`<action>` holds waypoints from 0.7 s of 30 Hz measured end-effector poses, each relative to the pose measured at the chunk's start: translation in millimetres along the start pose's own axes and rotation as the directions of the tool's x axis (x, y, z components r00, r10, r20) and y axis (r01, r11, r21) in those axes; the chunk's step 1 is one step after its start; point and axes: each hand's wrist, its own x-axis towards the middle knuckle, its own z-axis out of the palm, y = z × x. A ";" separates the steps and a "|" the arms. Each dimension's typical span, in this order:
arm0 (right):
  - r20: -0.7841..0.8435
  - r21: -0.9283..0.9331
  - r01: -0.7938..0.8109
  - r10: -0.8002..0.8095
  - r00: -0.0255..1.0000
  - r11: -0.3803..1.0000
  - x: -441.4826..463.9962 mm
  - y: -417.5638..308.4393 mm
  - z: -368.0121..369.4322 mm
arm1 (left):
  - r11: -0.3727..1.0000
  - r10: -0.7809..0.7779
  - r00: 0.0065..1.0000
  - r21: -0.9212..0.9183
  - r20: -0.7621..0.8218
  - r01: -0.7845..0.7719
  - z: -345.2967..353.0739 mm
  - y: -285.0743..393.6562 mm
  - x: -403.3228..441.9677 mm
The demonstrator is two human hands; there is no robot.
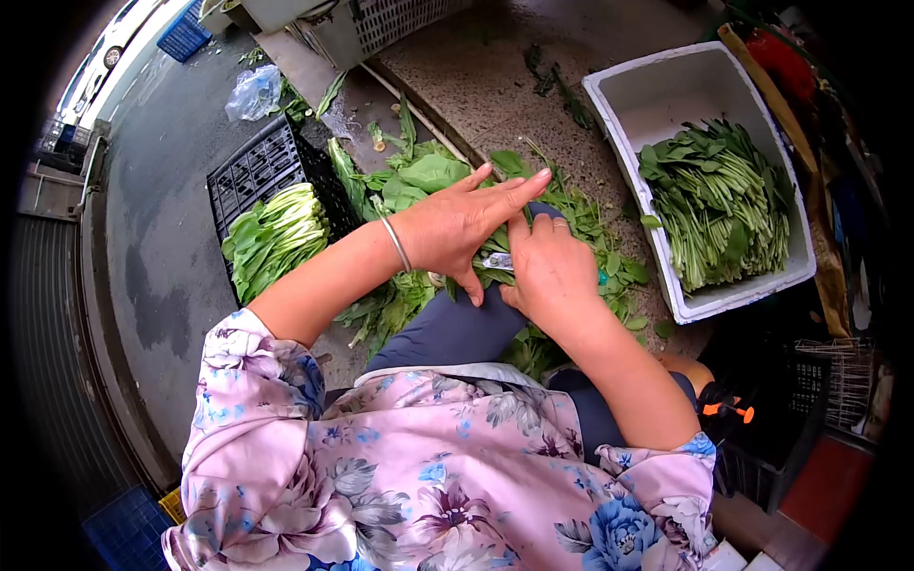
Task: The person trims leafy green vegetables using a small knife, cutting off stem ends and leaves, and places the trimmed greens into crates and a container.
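Observation:
My left hand, with a silver bangle at the wrist, is held over my knee with its fingers stretched out and the thumb apart. Beside it my right hand is closed around what looks like a small knife. Its shiny metal part shows between the hands, and a bit of teal shows behind the right hand. The two hands touch or nearly touch at the fingers. Loose leafy greens lie under and around both hands, partly hidden by them.
At the left, bundled greens rest on a black plastic crate. A white foam box at the right holds a heap of trimmed greens. A crumpled plastic bag lies on the pavement near a blue crate.

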 end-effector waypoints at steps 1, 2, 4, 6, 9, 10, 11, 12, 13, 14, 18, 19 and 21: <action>0.003 -0.014 -0.022 0.022 1.000 1.000 -0.7 -2.2 0.4 | 0.998 0.008 0.998 -0.055 0.061 -0.005 1.5 -5.7 4.8; 0.001 -0.011 -0.042 0.042 0.999 0.999 -2.6 -3.8 -0.3 | 0.998 0.025 0.997 -0.057 0.072 -0.021 4.2 -8.1 6.7; 0.022 0.093 -0.102 0.100 0.995 0.990 -8.3 -4.6 -4.4 | 0.969 0.041 0.997 -0.242 -0.070 -0.057 7.0 -11.8 8.4; -0.085 0.154 -0.087 0.101 0.991 0.984 -19.4 -1.2 -10.9 | 0.974 0.003 0.999 -0.226 -0.033 -0.010 9.8 -11.8 7.0; -0.300 0.281 -0.023 0.111 0.947 0.959 -40.0 13.0 -22.4 | 0.981 -0.069 0.995 -0.178 0.066 0.080 15.0 -15.4 3.2; -0.254 0.514 -0.060 0.219 0.942 0.856 -48.6 22.7 -29.5 | 0.983 -0.067 0.995 -0.164 0.074 0.078 14.9 -15.4 2.0; -0.189 0.714 -0.086 0.310 0.932 0.694 -57.0 32.9 -29.7 | 0.986 -0.067 0.994 -0.146 0.082 0.078 14.6 -14.7 1.4; -0.121 0.759 -0.215 0.457 0.881 0.614 -64.8 43.0 -20.9 | 0.983 -0.097 0.992 -0.148 0.077 0.108 14.4 -12.6 0.7; -0.040 0.793 -0.333 0.589 0.807 0.511 -72.5 52.7 -8.1 | 0.984 -0.089 0.990 -0.143 0.110 0.105 15.6 -14.1 -0.3; 0.039 0.811 -0.404 0.650 0.759 0.423 -78.5 61.5 12.4 | 0.993 -0.062 0.996 -0.095 0.071 0.068 18.0 -16.4 -1.8; 0.270 0.937 -0.349 0.630 0.728 0.002 -94.1 61.0 88.9 | 0.989 -0.063 0.998 -0.129 0.024 0.066 30.3 -20.6 -5.9; 0.359 0.930 -0.329 0.588 0.725 -0.163 -93.4 54.1 94.0 | 0.983 -0.075 0.997 -0.169 -0.004 0.073 33.8 -22.6 -7.4; 0.381 0.908 -0.207 0.512 0.770 -0.365 -90.8 41.8 89.2 | 0.983 -0.061 0.998 -0.174 -0.012 0.058 40.4 -25.8 -8.5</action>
